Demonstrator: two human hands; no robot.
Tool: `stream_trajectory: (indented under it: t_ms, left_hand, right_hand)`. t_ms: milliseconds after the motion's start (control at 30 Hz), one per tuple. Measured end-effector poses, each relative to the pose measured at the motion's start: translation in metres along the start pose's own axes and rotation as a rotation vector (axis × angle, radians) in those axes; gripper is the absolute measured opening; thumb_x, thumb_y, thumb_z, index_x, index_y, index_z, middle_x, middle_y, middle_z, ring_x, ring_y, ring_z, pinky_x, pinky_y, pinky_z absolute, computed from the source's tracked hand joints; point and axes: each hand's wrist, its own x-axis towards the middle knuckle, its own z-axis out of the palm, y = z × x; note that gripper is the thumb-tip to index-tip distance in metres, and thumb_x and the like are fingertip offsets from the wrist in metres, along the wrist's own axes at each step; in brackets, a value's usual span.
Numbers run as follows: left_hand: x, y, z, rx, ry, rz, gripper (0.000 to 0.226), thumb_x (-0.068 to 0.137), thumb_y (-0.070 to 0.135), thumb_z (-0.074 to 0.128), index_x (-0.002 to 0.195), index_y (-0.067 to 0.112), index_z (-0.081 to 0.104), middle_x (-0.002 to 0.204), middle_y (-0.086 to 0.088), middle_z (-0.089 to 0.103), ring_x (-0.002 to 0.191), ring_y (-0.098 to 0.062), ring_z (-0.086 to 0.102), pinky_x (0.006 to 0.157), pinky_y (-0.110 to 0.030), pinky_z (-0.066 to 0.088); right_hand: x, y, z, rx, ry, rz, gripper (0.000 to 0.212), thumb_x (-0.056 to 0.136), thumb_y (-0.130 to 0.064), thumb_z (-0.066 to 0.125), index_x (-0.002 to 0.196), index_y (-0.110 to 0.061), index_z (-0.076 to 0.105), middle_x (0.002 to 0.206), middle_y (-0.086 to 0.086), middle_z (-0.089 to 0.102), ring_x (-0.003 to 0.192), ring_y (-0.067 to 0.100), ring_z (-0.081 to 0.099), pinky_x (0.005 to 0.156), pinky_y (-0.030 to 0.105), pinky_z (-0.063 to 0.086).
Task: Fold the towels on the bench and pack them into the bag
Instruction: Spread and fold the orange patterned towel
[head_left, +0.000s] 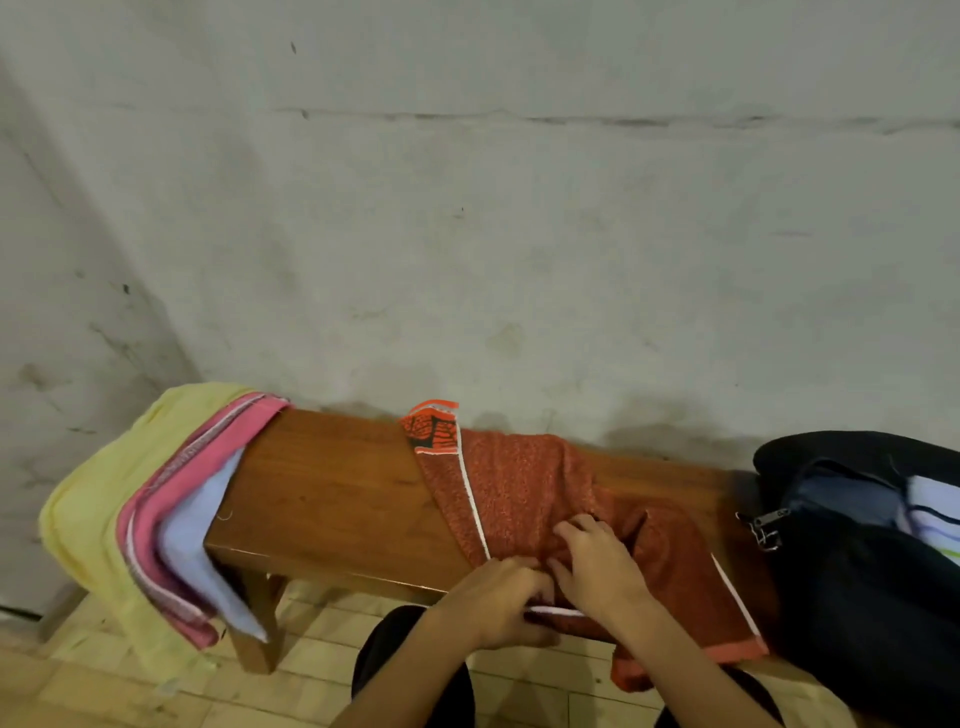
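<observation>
Under both hands (550, 587), the orange towel (524, 493) drapes the bench (332, 499).

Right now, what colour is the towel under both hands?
Orange-red towel with white edging and a black patterned end; the head view shows it.

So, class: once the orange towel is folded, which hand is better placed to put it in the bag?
Probably the right hand. It lies on the orange towel on the side nearer the dark bag at the bench's right end; the left hand grips the towel's near edge, farther from it.
</observation>
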Motion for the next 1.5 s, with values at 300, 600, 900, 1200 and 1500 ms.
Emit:
stream_trajectory:
  t_ms: [300, 600, 900, 1200, 1500]
  left_hand:
    - [-0.012, -0.047, -0.019, 0.561, -0.01, -0.054, 0.047, 0.084, 0.057, 0.06, 0.097, 0.012, 0.067, 0.103, -0.008, 0.067, 0.104, -0.027, 0.056, 0.103, -0.036, 0.034]
    - [-0.021, -0.014, -0.012, -0.127, 0.045, -0.167, 0.042, 0.083, 0.065, 0.062, 0.078, 0.023, 0.06, 0.078, 0.005, 0.057, 0.081, -0.013, 0.053, 0.069, -0.027, 0.036]
    - [-0.027, -0.086, -0.031, 0.494, 0.192, -0.545, 0.05, 0.096, 0.053, 0.041, 0.141, 0.03, 0.044, 0.137, 0.002, 0.053, 0.117, -0.025, 0.056, 0.095, -0.042, 0.039]
    - [-0.069, -0.108, -0.058, 0.332, 0.072, -1.012, 0.05, 0.102, 0.049, 0.035, 0.131, 0.012, 0.054, 0.129, -0.004, 0.061, 0.117, -0.024, 0.06, 0.089, -0.035, 0.049]
    - [-0.058, -0.111, -0.058, 0.127, 0.106, -0.852, 0.082, 0.091, 0.073, 0.036, 0.156, 0.03, 0.011, 0.16, -0.015, 0.016, 0.144, -0.041, 0.02, 0.108, -0.062, 0.028]
  right_hand:
    - [-0.005, 0.028, 0.007, 0.071, -0.235, 0.051, 0.128, 0.046, -0.1, 0.041, 0.155, -0.048, -0.002, 0.162, -0.013, -0.024, 0.148, 0.017, -0.026, 0.112, 0.072, 0.005]
    - [0.0, 0.04, 0.008, 0.049, -0.391, -0.205, 0.114, 0.062, -0.085, 0.064, 0.152, -0.052, 0.002, 0.156, -0.025, -0.028, 0.142, 0.005, -0.035, 0.106, 0.072, -0.016]
    - [0.003, 0.049, 0.009, 0.199, -0.212, -0.133, 0.062, 0.085, -0.07, 0.055, 0.138, -0.05, 0.028, 0.154, -0.03, 0.005, 0.15, 0.003, -0.007, 0.114, 0.065, -0.01]
    - [0.027, 0.035, 0.004, 0.046, -0.349, -0.216, 0.119, 0.061, -0.091, 0.058, 0.152, -0.053, -0.009, 0.153, -0.031, -0.029, 0.141, -0.001, -0.032, 0.111, 0.071, -0.013]
    - [0.041, 0.028, 0.002, 0.019, -0.391, -0.301, 0.125, 0.057, -0.088, 0.065, 0.152, -0.053, -0.008, 0.152, -0.035, -0.027, 0.141, -0.003, -0.032, 0.111, 0.069, -0.016]
